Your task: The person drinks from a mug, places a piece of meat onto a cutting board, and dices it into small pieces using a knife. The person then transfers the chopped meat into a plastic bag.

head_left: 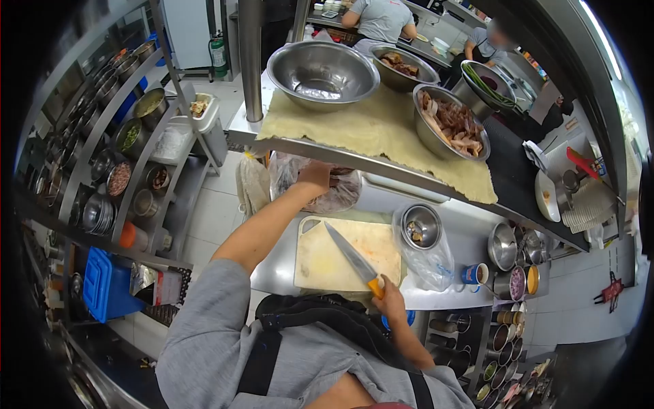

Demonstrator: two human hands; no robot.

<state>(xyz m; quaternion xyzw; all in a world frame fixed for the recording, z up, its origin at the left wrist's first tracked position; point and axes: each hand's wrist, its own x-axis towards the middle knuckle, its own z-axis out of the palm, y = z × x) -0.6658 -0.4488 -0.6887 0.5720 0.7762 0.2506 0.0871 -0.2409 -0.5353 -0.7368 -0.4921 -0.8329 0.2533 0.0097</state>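
Observation:
My right hand (389, 300) is wrapped round the yellow handle of a kitchen knife (349, 251). Its blade lies slantwise over a worn white cutting board (320, 266), pointing away from me. My left hand (315, 176) reaches forward into a clear plastic bag (347, 198) behind the board, where dark reddish pieces show through. The shelf edge and the bag hide my left fingers. To the right of the board, a small steel bowl (421, 226) with a few small pieces in it stands on another clear plastic bag (436, 267).
On the shelf above are a large steel bowl (323, 73), a bowl of raw meat pieces (452, 123) and a bowl of browned pieces (407, 67). A blue cup (470, 275) stands at right. A rack (146, 129) of pots flanks the left. Two people work beyond.

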